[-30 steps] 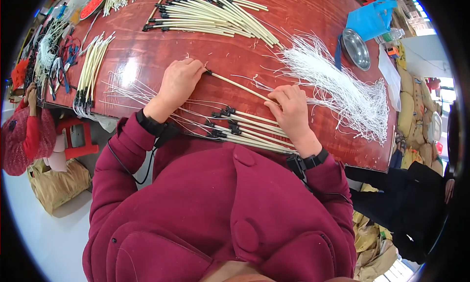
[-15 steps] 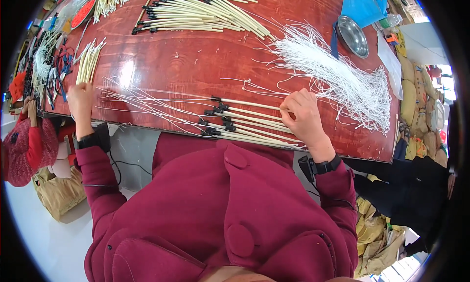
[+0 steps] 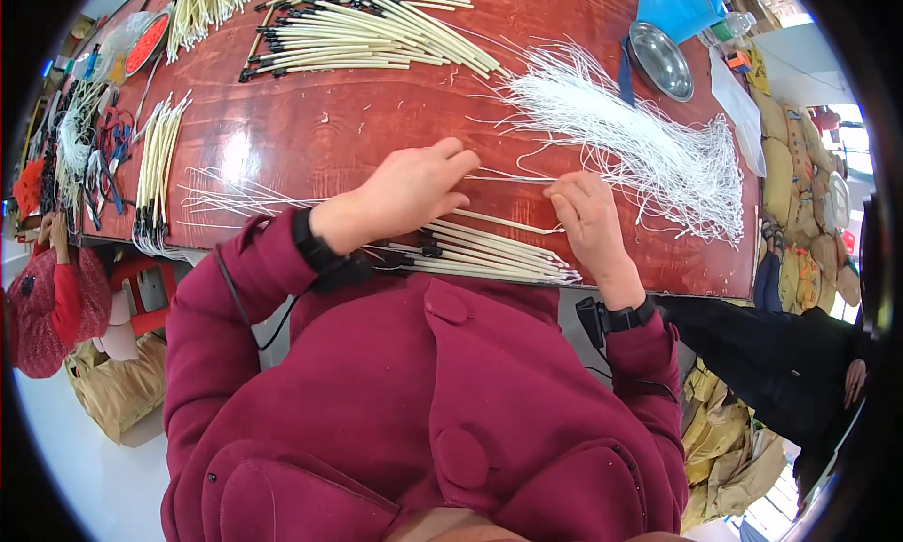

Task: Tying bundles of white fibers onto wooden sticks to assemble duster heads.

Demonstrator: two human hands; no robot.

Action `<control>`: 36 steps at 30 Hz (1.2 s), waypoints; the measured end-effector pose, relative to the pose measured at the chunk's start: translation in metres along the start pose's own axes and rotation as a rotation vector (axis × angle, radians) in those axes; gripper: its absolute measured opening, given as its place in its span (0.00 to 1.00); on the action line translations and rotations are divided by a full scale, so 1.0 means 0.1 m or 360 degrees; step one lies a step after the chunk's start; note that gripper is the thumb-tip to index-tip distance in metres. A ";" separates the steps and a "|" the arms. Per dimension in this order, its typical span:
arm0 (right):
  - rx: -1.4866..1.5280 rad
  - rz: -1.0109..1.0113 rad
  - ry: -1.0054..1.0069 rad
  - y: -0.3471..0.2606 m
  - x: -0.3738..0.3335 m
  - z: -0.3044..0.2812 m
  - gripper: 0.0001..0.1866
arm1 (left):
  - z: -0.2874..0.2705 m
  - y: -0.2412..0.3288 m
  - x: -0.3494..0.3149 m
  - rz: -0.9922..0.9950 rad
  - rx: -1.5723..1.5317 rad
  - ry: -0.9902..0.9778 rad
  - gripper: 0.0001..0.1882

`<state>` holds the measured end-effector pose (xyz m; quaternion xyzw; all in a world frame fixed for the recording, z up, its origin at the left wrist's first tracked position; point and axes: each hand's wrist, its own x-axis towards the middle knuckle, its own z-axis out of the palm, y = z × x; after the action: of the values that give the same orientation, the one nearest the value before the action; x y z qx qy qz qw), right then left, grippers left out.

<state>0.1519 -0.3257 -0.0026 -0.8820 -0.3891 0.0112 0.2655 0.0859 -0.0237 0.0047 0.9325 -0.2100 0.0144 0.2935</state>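
My left hand (image 3: 419,189) reaches across the middle of the table, palm down, fingers curled in. Thin white string (image 3: 513,177) runs straight from its fingertips to my right hand (image 3: 588,222), whose thumb and fingers pinch the other end. Just below both hands lies a row of cream rods (image 3: 499,250) with black end pieces, along the near table edge. My left hand and forearm partly cover their black ends. One rod (image 3: 513,222) lies a little apart, its tip close to my right thumb. Loose white strings (image 3: 226,196) trail out left of my left forearm.
A large heap of white string (image 3: 621,137) spreads over the right side. Cream rods (image 3: 367,39) are piled at the back, with another bundle (image 3: 162,156) at the left. A metal bowl (image 3: 660,60) and a blue container (image 3: 679,10) stand back right. Another person's hand (image 3: 58,236) shows far left.
My left hand has left the rod bundle at the left and come to the middle, near my right hand. That bundle lies nearer the table edge, black ends showing. The string between my hands is straighter.
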 end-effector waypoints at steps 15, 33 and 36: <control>-0.0213 0.0181 0.0312 0.21 -0.03 0.04 0.18 | -0.04 -0.16 0.47 -0.0012 0.0307 0.0203 0.08; -0.0104 0.0085 0.0382 -0.03 -0.02 0.04 0.17 | -0.36 -0.57 -0.35 0.0019 0.0131 -0.0155 0.05; -0.0133 0.0048 0.0336 -0.07 0.00 0.02 0.18 | -0.38 -0.60 -0.39 0.0096 0.0127 -0.0130 0.05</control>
<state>0.1470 -0.3209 -0.0012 -0.8944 -0.3457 -0.0941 0.2678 0.0779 0.0569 -0.0019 0.9365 -0.2490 -0.0065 0.2467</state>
